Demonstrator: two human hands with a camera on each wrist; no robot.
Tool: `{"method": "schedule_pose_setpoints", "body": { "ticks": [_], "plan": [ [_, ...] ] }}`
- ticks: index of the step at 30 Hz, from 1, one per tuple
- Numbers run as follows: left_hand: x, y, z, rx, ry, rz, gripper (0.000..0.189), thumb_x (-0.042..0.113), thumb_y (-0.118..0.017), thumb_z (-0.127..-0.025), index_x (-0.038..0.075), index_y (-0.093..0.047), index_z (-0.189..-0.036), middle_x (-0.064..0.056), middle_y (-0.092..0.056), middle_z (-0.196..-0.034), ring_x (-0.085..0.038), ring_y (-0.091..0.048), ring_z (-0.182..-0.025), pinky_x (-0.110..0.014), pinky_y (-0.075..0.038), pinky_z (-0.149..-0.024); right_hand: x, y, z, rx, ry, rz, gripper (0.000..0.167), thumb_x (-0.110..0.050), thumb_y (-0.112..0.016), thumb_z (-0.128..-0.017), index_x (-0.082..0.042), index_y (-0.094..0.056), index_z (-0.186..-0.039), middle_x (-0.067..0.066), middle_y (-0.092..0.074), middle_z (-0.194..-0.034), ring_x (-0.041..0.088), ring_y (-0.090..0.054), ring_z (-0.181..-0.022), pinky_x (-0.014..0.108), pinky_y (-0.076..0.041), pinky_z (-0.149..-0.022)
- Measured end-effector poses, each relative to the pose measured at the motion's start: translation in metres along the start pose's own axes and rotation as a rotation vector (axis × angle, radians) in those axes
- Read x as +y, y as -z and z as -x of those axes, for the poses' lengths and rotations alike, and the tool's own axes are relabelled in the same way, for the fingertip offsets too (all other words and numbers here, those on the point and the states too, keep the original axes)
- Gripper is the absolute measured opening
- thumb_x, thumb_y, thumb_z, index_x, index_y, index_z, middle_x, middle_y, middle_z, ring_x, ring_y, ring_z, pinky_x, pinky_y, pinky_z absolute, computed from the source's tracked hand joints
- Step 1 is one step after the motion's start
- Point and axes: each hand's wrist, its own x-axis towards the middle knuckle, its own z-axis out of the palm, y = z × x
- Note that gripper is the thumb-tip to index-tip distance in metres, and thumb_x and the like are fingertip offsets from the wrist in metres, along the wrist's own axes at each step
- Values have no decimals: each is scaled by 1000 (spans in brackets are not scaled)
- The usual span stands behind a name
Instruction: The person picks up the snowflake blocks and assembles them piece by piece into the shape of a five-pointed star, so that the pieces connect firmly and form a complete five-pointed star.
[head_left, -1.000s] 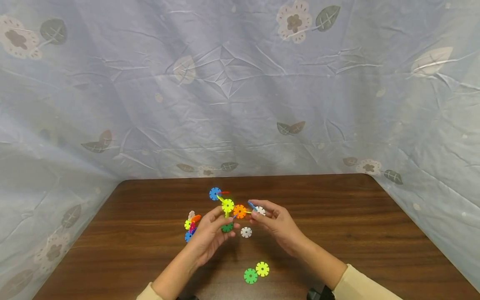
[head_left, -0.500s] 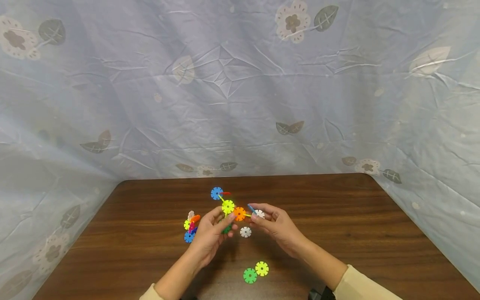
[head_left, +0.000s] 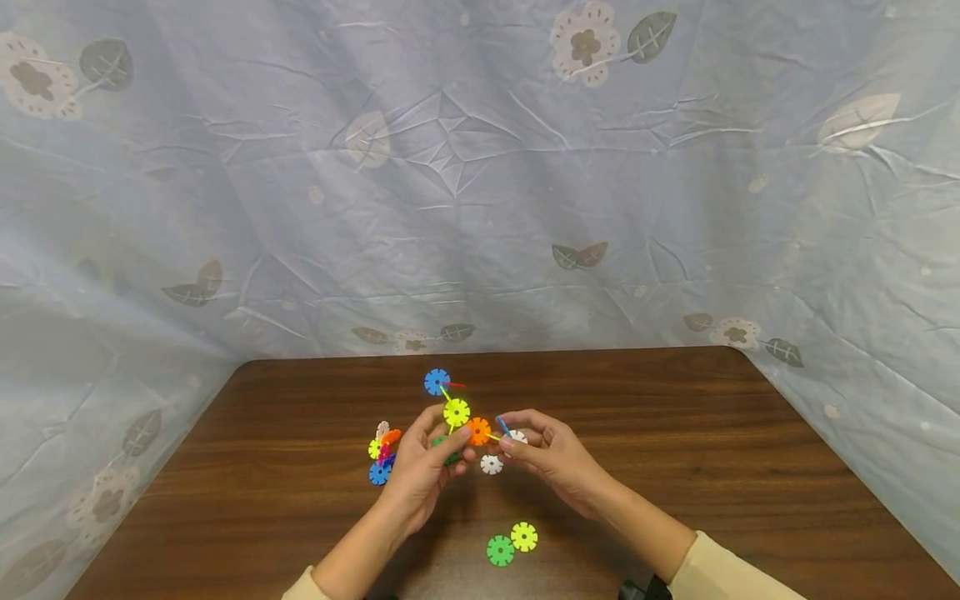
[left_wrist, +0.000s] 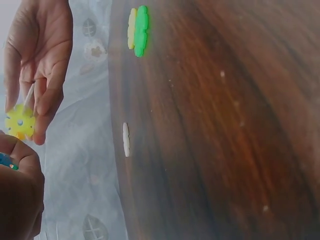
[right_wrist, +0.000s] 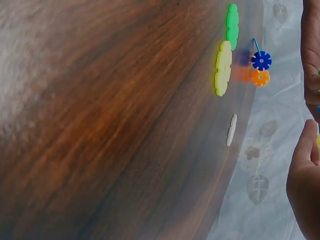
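Observation:
Above the table, my left hand [head_left: 420, 458] grips a chain of notched interlocking plastic discs, its thumb near an orange disc [head_left: 477, 432]. A yellow disc [head_left: 456, 412] and a blue disc [head_left: 437, 382] with a red one edge-on rise from the chain. Part of a green disc [head_left: 446, 451] shows behind the left fingers. Opposite, my right hand [head_left: 558, 454] pinches the chain's right end between thumb and fingers. A white disc [head_left: 517, 437] and an edge-on blue disc [head_left: 503, 426] are there, and an edge-on yellow disc [head_left: 491, 436] reaches toward the orange one. The fingertips hide the exact joints.
A loose white disc [head_left: 491, 464] lies below the hands on the brown wooden table [head_left: 712, 433]. Nearer the front lie a green disc [head_left: 500, 550] and a yellow-green disc [head_left: 524, 537]. A cluster of joined discs [head_left: 380, 472] stands left of the left hand. Patterned cloth [head_left: 480, 208] hangs behind.
The chain has turned slightly: its blue upper disc has shifted right and a little up, its orange disc a little down. The right fingertips have moved slightly down, and the left thumb now covers the orange disc's edge.

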Motion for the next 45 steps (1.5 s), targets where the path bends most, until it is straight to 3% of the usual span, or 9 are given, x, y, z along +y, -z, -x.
{"method": "schedule_pose_setpoints", "body": {
  "ticks": [5, 9, 12, 16, 22, 31, 36, 45],
  "plan": [
    [-1, -1, 2, 23, -12, -43, 40, 11, -63, -104, 6, -46, -140, 0, -72, -110, -11, -71, -84, -21, -60, -70, 0, 0, 0, 5, -3, 20, 55, -18, -70, -102, 6, -47, -146, 10, -73, -121, 15, -71, -113, 43, -53, -114],
    [-1, -3, 3, 21, -25, -73, 51, 12, -62, -105, 4, -40, -150, -5, -69, -120, -13, -68, -91, -24, -61, -77, 1, 0, 0, 14, -5, 32, 53, -19, -70, -102, 4, -48, -145, 10, -74, -121, 20, -72, -114, 46, -52, -114],
    [-1, -4, 4, 27, -26, -94, 54, 13, -63, -104, 5, -39, -153, -5, -70, -120, -11, -68, -88, -23, -59, -83, 2, 0, 1, 21, -13, 43, 56, -20, -70, -102, 6, -46, -146, 6, -74, -116, 23, -72, -113, 45, -54, -113],
    [-1, -5, 4, 58, -31, -105, 52, 11, -64, -103, 5, -42, -150, -4, -71, -117, -9, -67, -83, -24, -58, -84, 3, -1, 1, 21, -15, 36, 58, -20, -71, -101, 7, -46, -146, 1, -75, -111, 19, -72, -107, 36, -57, -107],
    [-1, -5, 5, 87, -36, -101, 68, 10, -64, -102, 1, -29, -159, -20, -64, -135, -9, -64, -82, -22, -60, -77, 5, -3, 0, 16, 4, 17, 56, -18, -72, -100, 8, -47, -144, 3, -77, -114, 15, -73, -106, 31, -59, -101],
    [0, -4, 2, 101, -41, -84, 63, 5, -66, -99, 7, -37, -155, -4, -69, -106, -10, -63, -83, -21, -59, -76, 7, -8, -1, 40, 49, 86, 51, -19, -71, -101, 4, -52, -142, 10, -78, -119, 21, -73, -109, 29, -58, -99],
    [1, -2, 4, 100, -30, -96, 71, 8, -65, -101, 4, -28, -161, -7, -67, -111, -9, -63, -85, -20, -57, -77, 7, -12, -2, 40, 51, 68, 53, -19, -71, -101, 6, -51, -142, 11, -78, -119, 14, -73, -105, 27, -57, -98],
    [4, 2, 3, 77, 0, -85, 72, 8, -67, -99, 2, -28, -159, -9, -70, -112, -10, -66, -84, -19, -59, -76, 8, -11, -2, 9, 18, 10, 50, -18, -72, -100, 3, -51, -140, -1, -78, -112, 12, -74, -103, 29, -59, -96]
  ]
}}
